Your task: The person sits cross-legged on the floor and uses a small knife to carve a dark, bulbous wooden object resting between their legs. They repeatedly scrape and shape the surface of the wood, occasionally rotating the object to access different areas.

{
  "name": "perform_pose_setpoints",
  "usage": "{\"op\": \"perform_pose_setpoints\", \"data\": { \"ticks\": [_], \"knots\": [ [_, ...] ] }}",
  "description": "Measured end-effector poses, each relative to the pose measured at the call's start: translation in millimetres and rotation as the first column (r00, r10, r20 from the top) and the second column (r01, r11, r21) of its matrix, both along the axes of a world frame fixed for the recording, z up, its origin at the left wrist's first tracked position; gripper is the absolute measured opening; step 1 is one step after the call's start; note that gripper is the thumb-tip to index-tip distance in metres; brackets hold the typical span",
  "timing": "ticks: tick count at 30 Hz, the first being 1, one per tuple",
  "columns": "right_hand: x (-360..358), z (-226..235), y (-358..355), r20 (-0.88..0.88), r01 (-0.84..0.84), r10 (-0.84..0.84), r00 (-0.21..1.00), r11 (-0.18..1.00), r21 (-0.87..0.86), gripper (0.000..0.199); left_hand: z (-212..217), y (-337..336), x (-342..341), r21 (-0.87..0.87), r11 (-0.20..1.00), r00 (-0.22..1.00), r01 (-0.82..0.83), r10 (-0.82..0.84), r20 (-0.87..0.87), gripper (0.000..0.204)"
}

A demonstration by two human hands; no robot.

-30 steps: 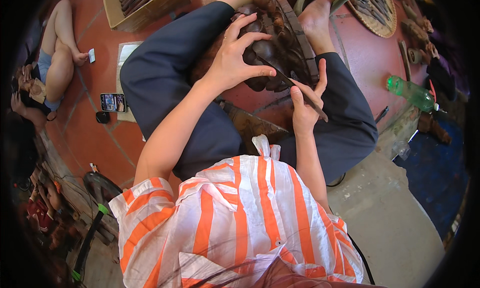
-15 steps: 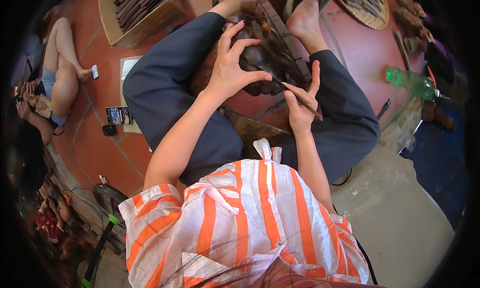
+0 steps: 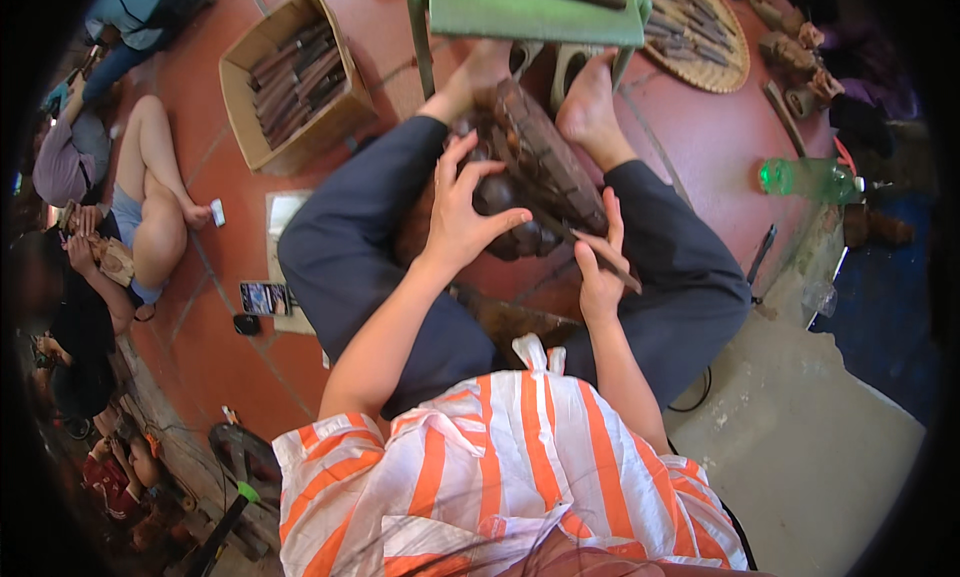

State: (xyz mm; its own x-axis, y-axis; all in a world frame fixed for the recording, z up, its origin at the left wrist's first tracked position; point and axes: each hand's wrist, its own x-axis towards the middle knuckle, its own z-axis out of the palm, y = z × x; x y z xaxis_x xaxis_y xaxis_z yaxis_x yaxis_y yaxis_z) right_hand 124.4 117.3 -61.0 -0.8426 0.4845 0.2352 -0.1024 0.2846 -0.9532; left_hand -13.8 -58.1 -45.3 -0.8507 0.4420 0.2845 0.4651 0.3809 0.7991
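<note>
A dark brown carved wooden block lies across the person's lap, braced by bare feet at its twelve o'clock end. The left hand spreads wide, fingertips pressing it. At four o'clock, the right hand clasps a thin carving tool.
</note>
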Motion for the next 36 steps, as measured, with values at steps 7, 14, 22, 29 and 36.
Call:
{"op": "perform_pose_setpoints", "data": {
  "ticks": [7, 14, 22, 29, 36],
  "knots": [
    [8, 22, 23, -0.113, 0.037, -0.111, 0.987, 0.852, -0.523, 0.011, 31, -6, -10, 0.091, 0.995, 0.991, -0.039, 0.026, 0.132, 0.030],
    [5, 25, 18, -0.130, -0.017, -0.104, 0.986, 0.712, -0.702, 0.014, 236, -16, 13, 0.874, 0.364, 0.619, 0.323, -0.779, 0.096, 0.033],
    [1, 29, 9, -0.131, -0.068, -0.031, 0.991, 0.727, -0.683, 0.014, 292, -1, 36, 0.481, 0.425, 0.475, 0.767, -0.880, 0.020, 0.034],
    [9, 31, 23, -0.040, 0.031, -0.072, 0.997, 0.771, -0.636, 0.017, 300, 5, 37, 0.290, 0.481, 0.512, 0.828, -0.858, -0.038, 0.034],
    [14, 34, 26, 0.045, 0.108, -0.101, 0.994, 0.787, -0.608, 0.018, 305, 4, 43, 0.213, 0.548, 0.577, 0.809, -0.810, -0.104, 0.036]
  ]
}}
